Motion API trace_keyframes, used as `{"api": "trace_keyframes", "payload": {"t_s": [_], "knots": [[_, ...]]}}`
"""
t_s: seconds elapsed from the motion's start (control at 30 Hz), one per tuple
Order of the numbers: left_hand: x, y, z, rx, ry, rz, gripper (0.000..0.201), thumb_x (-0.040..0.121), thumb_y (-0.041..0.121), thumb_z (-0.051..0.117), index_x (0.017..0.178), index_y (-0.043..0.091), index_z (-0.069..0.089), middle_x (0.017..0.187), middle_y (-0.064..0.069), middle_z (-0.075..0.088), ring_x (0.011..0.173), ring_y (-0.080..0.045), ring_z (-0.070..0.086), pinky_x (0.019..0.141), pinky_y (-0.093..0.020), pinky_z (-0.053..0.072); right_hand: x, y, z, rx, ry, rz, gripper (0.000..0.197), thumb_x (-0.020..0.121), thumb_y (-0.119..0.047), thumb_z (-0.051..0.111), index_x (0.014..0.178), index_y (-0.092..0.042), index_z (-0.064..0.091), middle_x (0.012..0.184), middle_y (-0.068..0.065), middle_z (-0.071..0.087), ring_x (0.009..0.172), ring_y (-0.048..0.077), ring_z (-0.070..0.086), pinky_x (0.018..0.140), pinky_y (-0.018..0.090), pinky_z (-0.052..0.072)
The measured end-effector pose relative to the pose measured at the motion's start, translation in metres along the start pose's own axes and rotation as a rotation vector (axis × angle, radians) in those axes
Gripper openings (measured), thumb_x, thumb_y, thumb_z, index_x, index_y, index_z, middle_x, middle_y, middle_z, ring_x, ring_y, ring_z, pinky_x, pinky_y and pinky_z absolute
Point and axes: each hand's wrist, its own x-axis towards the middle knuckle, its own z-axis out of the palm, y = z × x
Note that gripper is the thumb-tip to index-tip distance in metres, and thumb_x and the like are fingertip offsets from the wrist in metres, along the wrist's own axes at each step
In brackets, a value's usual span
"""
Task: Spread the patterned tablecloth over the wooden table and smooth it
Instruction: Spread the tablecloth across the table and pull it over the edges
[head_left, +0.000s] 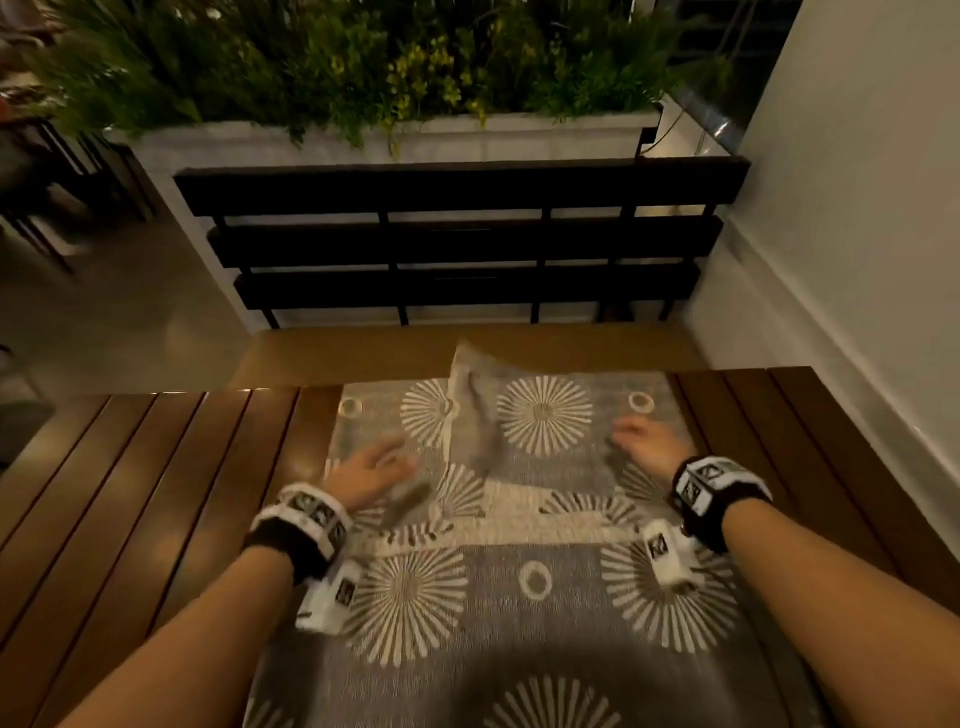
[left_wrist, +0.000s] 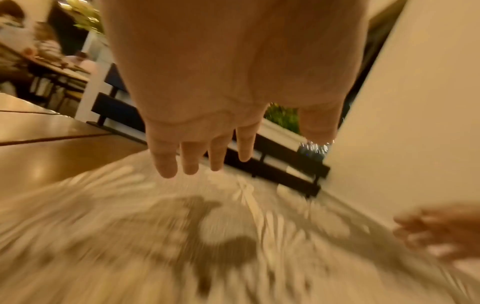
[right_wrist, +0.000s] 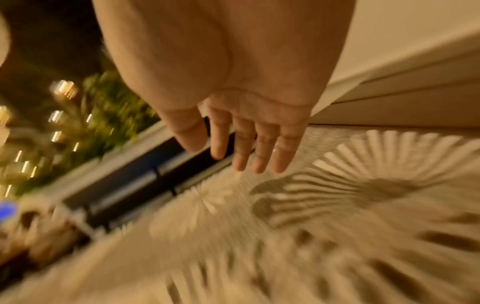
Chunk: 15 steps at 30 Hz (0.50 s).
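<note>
A grey tablecloth (head_left: 524, 613) with cream sunburst and ring patterns lies lengthwise down the middle of the wooden slat table (head_left: 130, 493). Its far part is folded back and rumpled, with a raised flap (head_left: 470, 395) near the table's far edge. My left hand (head_left: 371, 467) hovers just above the cloth on its left side, fingers (left_wrist: 166, 162) straight and spread, holding nothing. My right hand (head_left: 647, 441) hovers over the cloth's right side, fingers (right_wrist: 259, 156) also straight. Both hands cast shadows on the tablecloth (left_wrist: 182, 236) (right_wrist: 337, 195). Both wrist views are blurred by motion.
A black slatted bench (head_left: 457, 244) stands beyond the table's far edge, with a white planter (head_left: 363, 140) of green plants behind it. A white wall (head_left: 857, 208) runs along the right. Bare wooden slats (head_left: 810, 441) flank the cloth on both sides.
</note>
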Motion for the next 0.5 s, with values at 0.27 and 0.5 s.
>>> {"api": "trace_keyframes", "payload": {"t_s": [0.27, 0.5], "knots": [[-0.003, -0.089, 0.054, 0.892, -0.081, -0.031, 0.109, 0.068, 0.069, 0.067, 0.15, 0.034, 0.005, 0.161, -0.007, -0.004, 0.148, -0.032, 0.001, 0.118, -0.047, 0.018, -0.035, 0.056, 0.042, -0.855, -0.311, -0.121, 0.1, 0.075, -0.063, 0.062, 0.153, -0.03, 0.008, 0.162, 0.002, -0.002, 0.146, 0.032, 0.01, 0.116, 0.047, 0.025], [-0.011, -0.087, 0.055, 0.888, -0.087, -0.04, 0.111, 0.062, 0.066, 0.073, 0.149, 0.037, 0.009, 0.161, -0.001, 0.001, 0.147, -0.03, 0.004, 0.117, -0.051, 0.02, -0.05, 0.058, 0.047, -0.903, -0.282, -0.132, 0.105, 0.074, -0.058, 0.069, 0.152, -0.031, 0.005, 0.161, 0.002, 0.003, 0.145, 0.032, 0.013, 0.115, 0.047, 0.027]]}}
